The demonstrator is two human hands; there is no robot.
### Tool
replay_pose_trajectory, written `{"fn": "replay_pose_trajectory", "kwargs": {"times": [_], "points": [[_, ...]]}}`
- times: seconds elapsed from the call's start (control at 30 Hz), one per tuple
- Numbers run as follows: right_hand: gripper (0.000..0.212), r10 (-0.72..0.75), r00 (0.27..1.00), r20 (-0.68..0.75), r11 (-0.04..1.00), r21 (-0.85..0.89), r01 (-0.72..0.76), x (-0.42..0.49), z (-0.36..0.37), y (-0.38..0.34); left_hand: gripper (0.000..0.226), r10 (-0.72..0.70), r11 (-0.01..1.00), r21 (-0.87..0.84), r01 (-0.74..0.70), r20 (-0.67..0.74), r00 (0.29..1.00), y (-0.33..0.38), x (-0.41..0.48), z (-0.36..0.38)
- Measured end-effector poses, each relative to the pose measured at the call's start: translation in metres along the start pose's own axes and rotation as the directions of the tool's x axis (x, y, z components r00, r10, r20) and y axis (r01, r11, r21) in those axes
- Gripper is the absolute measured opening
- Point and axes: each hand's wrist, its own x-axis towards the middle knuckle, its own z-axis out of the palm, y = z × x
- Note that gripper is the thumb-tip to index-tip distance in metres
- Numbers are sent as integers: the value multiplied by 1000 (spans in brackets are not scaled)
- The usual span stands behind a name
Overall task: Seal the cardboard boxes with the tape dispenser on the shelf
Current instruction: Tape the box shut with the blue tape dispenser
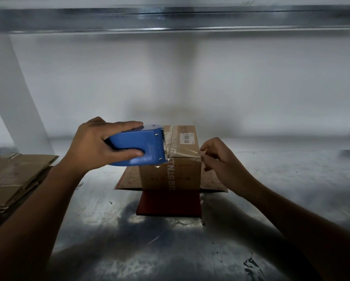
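Scene: a small brown cardboard box [182, 175] stands at the centre of the frame on a dull grey metal shelf [271, 189]. Under it lie a flat sheet of brown cardboard [212, 184] and a flat dark red slab [168, 203].
Dispenser place: the blue plastic tape dispenser [137, 148] is held left of centre, its toothed end touching the box's near upper left corner.
Left hand: the left hand [97, 145] wraps the dispenser body, thumb under, fingers over the top.
Right hand: the right hand [220, 159] is at the box's near right top corner, fingertips curled and pinching the free end of a clear strip of tape [185, 154].
Tape: the strip stretches left to right along the box's near top edge, from cutter to pinch. It looks slightly wrinkled.
Dispenser axis: its long axis runs across the frame, tilted a little, with the cutter pointing right at the box.
Box axis: its longer side runs from near to far. A taped seam on top follows that line, with a white barcode label [187, 135] beside it.
Handling, box: probably light and fairly stiff, so it may slide when the tape is pulled. Pressing down on the lid should steady it.
Handling, tape: thin, sticky and limp, so it is likely to fold onto itself. Keeping it taut from the end seems best.
Handling, dispenser: rigid, with sharp teeth. The smooth body is the safe place to hold.
Left edge: a stack of flattened brown cardboard [18, 175].
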Motion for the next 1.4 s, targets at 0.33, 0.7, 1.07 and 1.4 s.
{"fn": "replay_pose_trajectory", "kwargs": {"times": [0.33, 0.7, 1.07, 1.4], "points": [[49, -284, 954, 90, 921, -252, 298, 16, 17, 8, 68, -33, 999, -28, 33, 14, 999, 0, 0, 0], [58, -374, 903, 211, 798, -423, 430, 28, 17, 28, 72, -10, 999, -32, 12, 74, 997, 2, 2, -4], [52, -407, 863, 300, 704, -499, 506, 31, 10, 33, 65, -81, 992, -67, 106, 300, 951, 6, 21, -36], [62, -283, 860, 424, 610, -612, 503, 31, 0, 1, 51, -239, 966, 1, 259, 393, 888, -15, 0, -69]]}}
